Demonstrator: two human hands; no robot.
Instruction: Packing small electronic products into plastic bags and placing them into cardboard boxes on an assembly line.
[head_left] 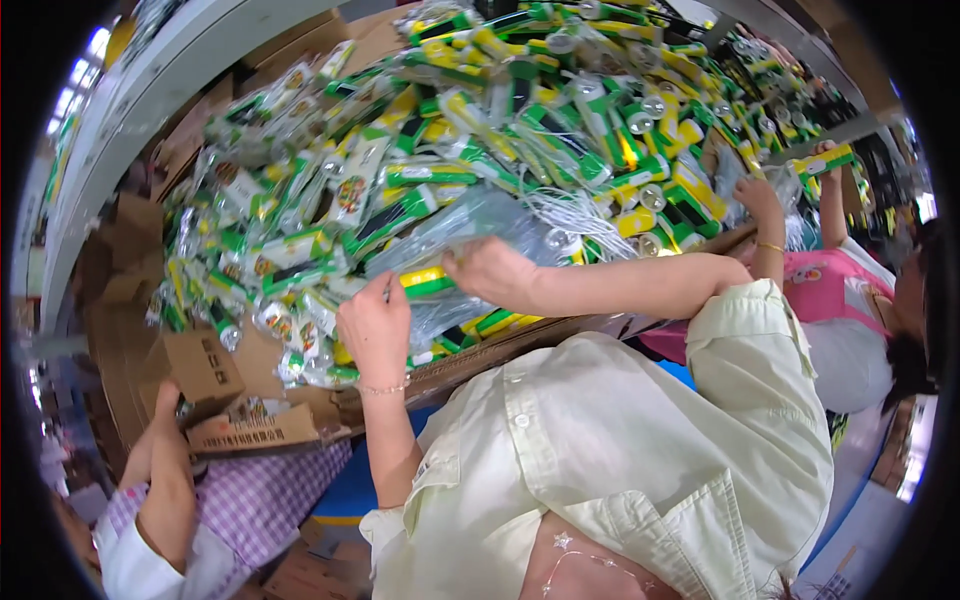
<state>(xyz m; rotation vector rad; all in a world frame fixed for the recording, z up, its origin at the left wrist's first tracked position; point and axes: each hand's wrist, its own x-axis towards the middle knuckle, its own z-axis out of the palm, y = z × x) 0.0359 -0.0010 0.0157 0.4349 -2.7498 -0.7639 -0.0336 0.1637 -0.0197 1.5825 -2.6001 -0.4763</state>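
Observation:
My left hand (373,318) pinches the near-left end of a slim green-and-yellow item (427,281), held above the pile. At the item's other end my right hand (490,270) is closed, its fingers curled; what they grip is hidden, and the hand is slightly blurred. Clear plastic bags (480,222) lie crumpled just beyond and under my hands. All around spreads a heap of similar green-and-yellow items (570,140), many in clear plastic with rounded, shiny ends. A bundle of white cords (585,220) rests on the heap, beyond my right forearm.
A large cardboard bin wall (460,368) runs in front of me, below my forearms. To the left, another person's hand (168,398) is at an open small carton (255,428). On the right, a person in pink (830,290) handles a green-and-yellow item (824,160). A pale metal beam (110,130) curves along the left.

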